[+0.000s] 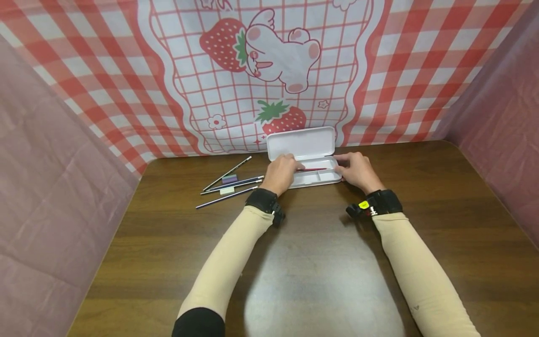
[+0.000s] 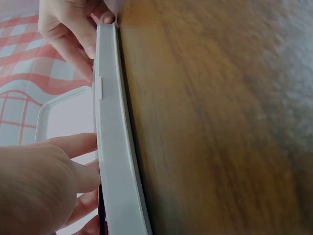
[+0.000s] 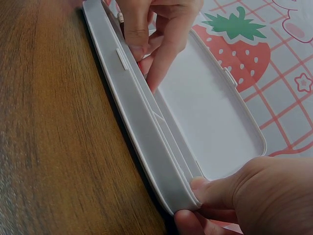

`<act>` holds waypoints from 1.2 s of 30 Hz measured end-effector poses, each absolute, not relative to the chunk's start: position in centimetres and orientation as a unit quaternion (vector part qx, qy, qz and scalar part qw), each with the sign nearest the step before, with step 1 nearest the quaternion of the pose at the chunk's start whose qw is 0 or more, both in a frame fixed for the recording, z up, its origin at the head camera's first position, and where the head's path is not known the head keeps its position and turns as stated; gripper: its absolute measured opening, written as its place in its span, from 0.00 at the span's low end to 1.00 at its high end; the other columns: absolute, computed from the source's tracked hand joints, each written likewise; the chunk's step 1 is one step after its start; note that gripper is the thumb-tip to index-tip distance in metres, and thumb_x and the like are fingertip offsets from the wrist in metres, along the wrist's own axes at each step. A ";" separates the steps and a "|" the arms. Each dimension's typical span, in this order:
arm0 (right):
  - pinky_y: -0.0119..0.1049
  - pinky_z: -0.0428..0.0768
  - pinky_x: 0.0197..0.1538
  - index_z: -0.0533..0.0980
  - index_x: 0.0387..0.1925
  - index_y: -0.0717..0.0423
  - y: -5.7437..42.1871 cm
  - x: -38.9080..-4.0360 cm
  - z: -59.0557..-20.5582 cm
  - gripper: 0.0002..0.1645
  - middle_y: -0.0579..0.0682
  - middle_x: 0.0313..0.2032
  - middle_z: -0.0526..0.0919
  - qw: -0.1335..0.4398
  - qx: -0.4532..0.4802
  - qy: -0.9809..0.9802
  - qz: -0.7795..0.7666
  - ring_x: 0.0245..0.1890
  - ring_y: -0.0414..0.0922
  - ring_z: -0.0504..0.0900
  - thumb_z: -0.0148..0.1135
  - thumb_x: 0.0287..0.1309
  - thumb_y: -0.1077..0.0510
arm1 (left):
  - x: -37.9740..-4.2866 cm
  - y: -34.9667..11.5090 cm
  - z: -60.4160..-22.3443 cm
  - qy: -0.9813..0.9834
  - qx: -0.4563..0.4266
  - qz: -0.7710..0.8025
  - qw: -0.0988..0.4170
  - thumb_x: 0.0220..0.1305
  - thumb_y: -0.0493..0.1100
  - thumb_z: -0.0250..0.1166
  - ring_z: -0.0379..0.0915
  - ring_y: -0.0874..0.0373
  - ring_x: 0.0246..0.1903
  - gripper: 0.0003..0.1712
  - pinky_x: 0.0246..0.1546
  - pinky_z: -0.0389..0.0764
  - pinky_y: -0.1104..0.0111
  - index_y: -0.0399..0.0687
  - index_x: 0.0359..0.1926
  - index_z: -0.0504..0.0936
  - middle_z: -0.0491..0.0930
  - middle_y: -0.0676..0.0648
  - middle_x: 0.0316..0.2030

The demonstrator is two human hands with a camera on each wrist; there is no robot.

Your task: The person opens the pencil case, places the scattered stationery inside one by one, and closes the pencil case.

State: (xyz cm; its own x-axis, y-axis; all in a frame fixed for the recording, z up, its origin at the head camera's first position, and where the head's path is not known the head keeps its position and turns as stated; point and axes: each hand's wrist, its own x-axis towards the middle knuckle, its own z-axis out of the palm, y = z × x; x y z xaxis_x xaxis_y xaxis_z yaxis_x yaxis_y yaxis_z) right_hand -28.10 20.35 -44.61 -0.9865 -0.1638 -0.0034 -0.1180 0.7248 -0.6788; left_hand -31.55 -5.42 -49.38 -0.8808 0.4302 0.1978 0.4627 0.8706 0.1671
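Note:
A white pencil case (image 1: 332, 178) lies on the table with its lid (image 1: 301, 144) raised at the back. Inside the base is a slim red pencil (image 1: 311, 169), pointing right from my left hand (image 1: 283, 174). The left fingers reach down into the case and pinch the pencil, bits of red showing between them in the right wrist view. My right hand (image 1: 358, 171) grips the case's right end, thumb (image 3: 200, 188) on the rim and fingers low against the outside. Divider walls (image 1: 318, 175) split the base into compartments. The left hand hides the case's left part.
Several dark pencils (image 1: 225, 198) lie loosely left of the case. Among them are a purple eraser (image 1: 229, 179) and a pale green eraser (image 1: 227, 190). A red-and-white checked cloth (image 1: 400, 70) hangs behind the table (image 1: 168, 262), with pink cloth (image 1: 50, 187) at both sides.

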 end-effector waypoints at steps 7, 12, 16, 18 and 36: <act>0.30 0.75 0.33 0.81 0.72 0.65 20.3 -28.1 -44.6 0.27 0.65 0.47 0.85 0.031 -0.078 0.929 -0.362 0.25 0.38 0.82 0.67 0.76 0.62 | -32.2 -5.5 -49.9 -0.962 -0.232 -0.121 0.075 0.71 0.30 0.69 0.89 0.49 0.54 0.27 0.53 0.93 0.56 0.67 0.58 0.96 0.92 0.50 0.49; 0.30 0.75 0.33 0.81 0.73 0.65 20.3 -28.1 -44.6 0.27 0.66 0.49 0.85 0.034 -0.078 0.929 -0.361 0.25 0.38 0.82 0.67 0.76 0.62 | -32.4 -5.4 -50.1 -0.961 -0.237 -0.113 0.086 0.70 0.30 0.69 0.89 0.50 0.54 0.27 0.54 0.92 0.58 0.67 0.57 0.96 0.92 0.51 0.49; 0.30 0.74 0.33 0.81 0.73 0.64 20.3 -28.1 -44.6 0.27 0.66 0.49 0.85 0.034 -0.079 0.929 -0.361 0.25 0.38 0.82 0.67 0.76 0.62 | -32.5 -5.2 -49.9 -0.961 -0.238 -0.117 0.083 0.71 0.30 0.68 0.90 0.51 0.54 0.26 0.54 0.92 0.59 0.67 0.57 0.96 0.93 0.51 0.48; 0.31 0.74 0.33 0.81 0.73 0.64 20.3 -28.1 -44.6 0.27 0.66 0.49 0.85 0.033 -0.078 0.928 -0.362 0.25 0.39 0.82 0.68 0.76 0.62 | -32.4 -5.1 -49.6 -0.962 -0.232 -0.124 0.072 0.72 0.30 0.68 0.90 0.51 0.54 0.27 0.55 0.92 0.59 0.66 0.57 0.96 0.93 0.51 0.50; 0.31 0.75 0.34 0.80 0.73 0.64 20.3 -28.2 -44.5 0.28 0.65 0.48 0.85 0.036 -0.078 0.927 -0.364 0.26 0.39 0.82 0.68 0.77 0.62 | -33.2 -5.1 -49.9 -0.960 -0.202 -0.193 0.034 0.74 0.36 0.69 0.91 0.53 0.58 0.19 0.59 0.91 0.56 0.67 0.51 0.98 0.96 0.55 0.52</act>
